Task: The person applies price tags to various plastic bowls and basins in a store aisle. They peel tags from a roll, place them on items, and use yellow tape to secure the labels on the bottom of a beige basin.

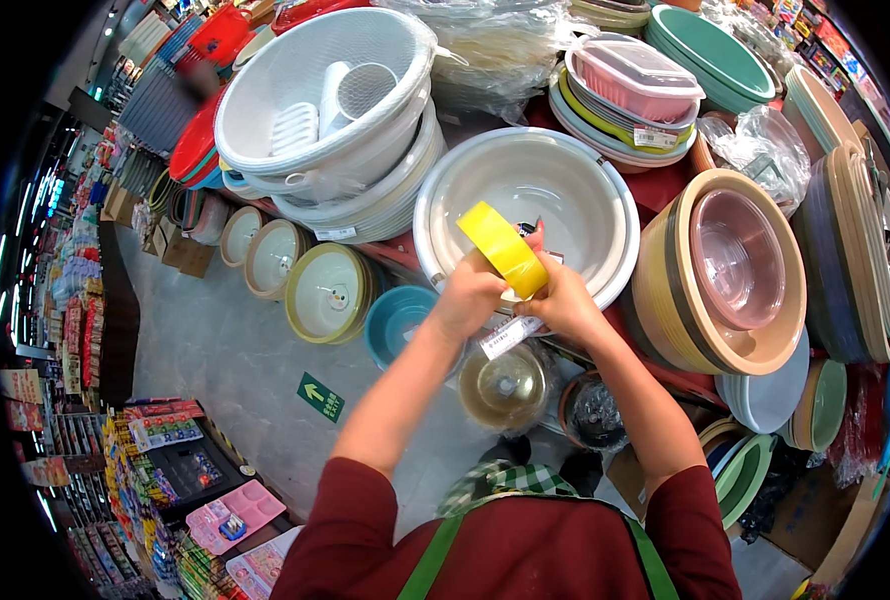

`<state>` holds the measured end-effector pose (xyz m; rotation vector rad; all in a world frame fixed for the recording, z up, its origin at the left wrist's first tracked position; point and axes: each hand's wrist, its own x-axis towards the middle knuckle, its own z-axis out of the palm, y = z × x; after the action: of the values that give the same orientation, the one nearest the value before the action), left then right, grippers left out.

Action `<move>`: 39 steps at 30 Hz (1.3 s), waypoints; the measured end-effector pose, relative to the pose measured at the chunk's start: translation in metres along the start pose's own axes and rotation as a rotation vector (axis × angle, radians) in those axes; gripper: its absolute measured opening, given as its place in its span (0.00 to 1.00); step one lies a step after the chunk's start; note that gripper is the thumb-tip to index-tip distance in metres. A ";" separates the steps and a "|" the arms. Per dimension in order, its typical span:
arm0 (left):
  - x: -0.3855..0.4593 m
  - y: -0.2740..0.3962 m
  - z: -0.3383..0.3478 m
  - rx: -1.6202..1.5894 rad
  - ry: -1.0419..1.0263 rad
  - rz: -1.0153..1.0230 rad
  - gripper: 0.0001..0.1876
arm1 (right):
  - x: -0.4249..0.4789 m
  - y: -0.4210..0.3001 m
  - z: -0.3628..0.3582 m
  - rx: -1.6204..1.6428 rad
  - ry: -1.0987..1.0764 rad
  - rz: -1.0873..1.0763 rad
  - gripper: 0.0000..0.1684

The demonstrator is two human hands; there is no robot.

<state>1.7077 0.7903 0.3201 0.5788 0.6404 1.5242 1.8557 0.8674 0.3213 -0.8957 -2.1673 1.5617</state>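
Note:
A roll of yellow adhesive tape [502,250] is held up between my two hands, above the front part of a stack of white round plastic basins [523,176]. My left hand [469,295] grips the roll's lower left side. With its fingers around the lower right side, my right hand [559,300] holds the same roll. A red pointed thing, too small to name, shows just behind the roll. Below my hands, a white label strip [511,337] with printing hangs at the basin stack's front edge.
White basins wrapped in net [415,82] stand at the left, and beige basins [779,330] at the right. A pink lidded container [634,77] tops a stack behind. Yellow-rimmed [327,292] and blue tubs [396,319] stand lower left. A clear wrapped bowl [501,386] lies under my hands.

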 end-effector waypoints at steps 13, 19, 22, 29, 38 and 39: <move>-0.075 -0.015 0.024 0.333 0.230 0.298 0.21 | -0.061 -0.002 -0.040 1.464 0.455 0.075 0.08; -0.089 -0.033 0.062 1.071 0.192 0.379 0.24 | -0.075 -0.044 0.010 1.316 0.569 0.034 0.06; -0.092 -0.041 0.069 1.323 0.071 0.550 0.26 | -0.084 -0.051 0.023 1.066 0.704 -0.057 0.06; -0.114 -0.045 0.092 1.119 0.048 0.439 0.30 | -0.119 -0.061 0.011 1.057 0.660 -0.077 0.04; -0.149 -0.061 0.134 0.528 -0.070 0.107 0.25 | -0.207 -0.055 -0.017 0.839 0.711 -0.038 0.07; -0.151 -0.065 0.139 0.483 -0.099 0.098 0.25 | -0.219 -0.052 -0.019 0.846 0.726 -0.032 0.07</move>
<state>1.8591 0.6479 0.3772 1.0577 0.9225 1.4225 2.0159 0.7282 0.3979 -0.9017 -0.8914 1.5701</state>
